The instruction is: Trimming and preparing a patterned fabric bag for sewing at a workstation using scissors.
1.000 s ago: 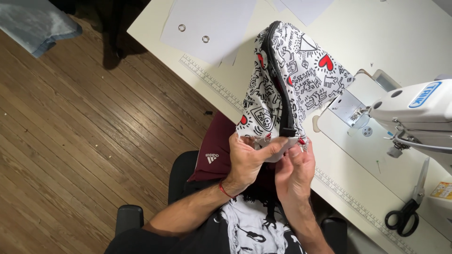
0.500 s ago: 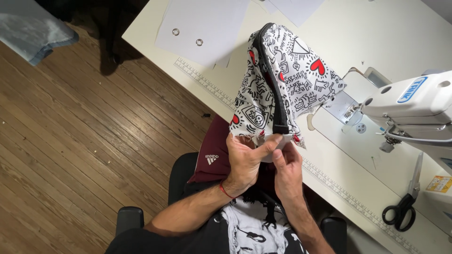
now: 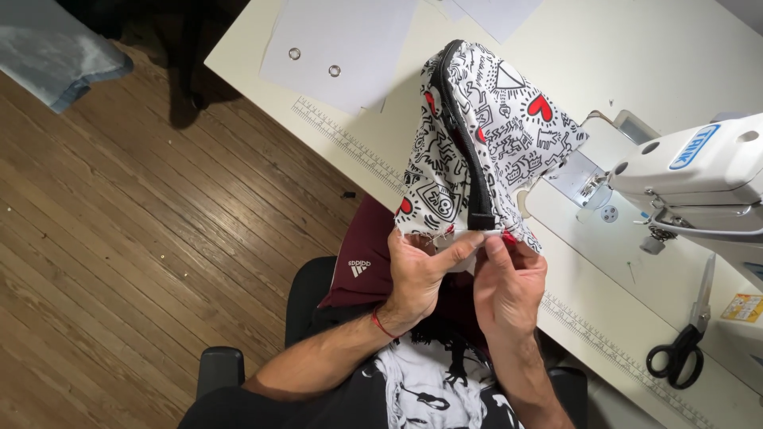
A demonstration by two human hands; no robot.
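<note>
Between two hands, left hand and right hand pinch one printed pouch at its black zipper end; right of them lie one scissors

You wear a black short-sleeved shirt with a white graphic print on the front. A thin red cord bracelet encircles your left wrist, below the left hand. Both forearms are bare.
</note>
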